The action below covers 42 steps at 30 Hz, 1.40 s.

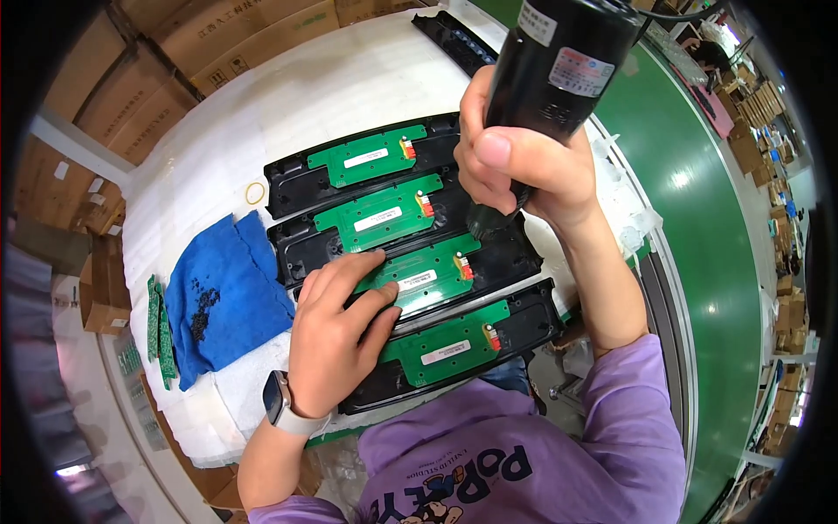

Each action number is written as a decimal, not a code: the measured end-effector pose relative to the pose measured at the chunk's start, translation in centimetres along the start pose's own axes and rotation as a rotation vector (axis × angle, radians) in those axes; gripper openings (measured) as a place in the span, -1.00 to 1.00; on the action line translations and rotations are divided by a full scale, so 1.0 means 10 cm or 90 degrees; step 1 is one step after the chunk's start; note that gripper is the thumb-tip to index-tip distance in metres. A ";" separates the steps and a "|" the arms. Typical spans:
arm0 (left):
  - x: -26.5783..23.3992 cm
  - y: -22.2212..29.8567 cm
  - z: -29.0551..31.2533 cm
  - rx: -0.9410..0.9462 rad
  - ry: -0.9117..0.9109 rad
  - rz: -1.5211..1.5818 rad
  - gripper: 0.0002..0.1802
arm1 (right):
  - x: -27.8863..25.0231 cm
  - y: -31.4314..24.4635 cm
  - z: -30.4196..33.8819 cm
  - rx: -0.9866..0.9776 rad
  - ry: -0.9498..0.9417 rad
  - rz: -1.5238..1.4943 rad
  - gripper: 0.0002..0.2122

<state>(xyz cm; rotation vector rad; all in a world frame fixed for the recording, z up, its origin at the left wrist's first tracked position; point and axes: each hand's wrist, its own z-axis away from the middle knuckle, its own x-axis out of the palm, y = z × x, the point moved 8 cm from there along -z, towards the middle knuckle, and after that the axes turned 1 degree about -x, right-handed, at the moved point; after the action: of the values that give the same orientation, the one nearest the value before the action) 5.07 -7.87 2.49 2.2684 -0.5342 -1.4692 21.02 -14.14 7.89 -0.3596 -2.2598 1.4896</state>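
Green, thin, probably brittle circuit board (425,278) in its black plastic housing (502,262) lies flat under the spread left hand (336,336), best held by its edges, while the right hand (515,170) is clenched round a heavy black electric screwdriver (559,61).

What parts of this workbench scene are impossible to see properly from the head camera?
- Tip of the black electric screwdriver: hidden behind the right hand.
- Third green circuit board: its left end is covered by the left hand.
- Small dark bits on the blue cloth: too small to identify.
- Far black tray: cut off behind the screwdriver.
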 end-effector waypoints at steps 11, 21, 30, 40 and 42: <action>-0.06 0.00 0.06 -0.007 -0.052 -0.025 -0.74 | 0.23 -0.11 0.14 -0.142 -0.083 0.074 -0.72; -1.11 -0.65 0.59 -0.241 0.164 -0.424 -0.83 | 0.20 -0.35 0.22 -0.149 -0.129 -0.082 -0.62; -1.24 -1.20 1.01 -0.356 0.132 -0.364 -0.88 | 0.31 -0.30 0.24 -0.140 -0.119 -0.062 -0.62; -1.35 -1.05 0.86 -0.281 0.227 -0.428 -0.94 | 0.29 -0.28 0.21 -0.106 -0.107 -0.045 -0.62; -1.34 -1.08 0.85 -0.289 0.232 -0.427 -0.94 | 0.31 -0.29 0.20 -0.109 -0.119 -0.054 -0.63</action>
<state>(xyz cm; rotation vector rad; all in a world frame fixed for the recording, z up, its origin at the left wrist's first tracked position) -6.71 7.23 4.09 2.3338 0.6637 -1.2052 17.37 -15.59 10.43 -0.1763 -2.5248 1.3393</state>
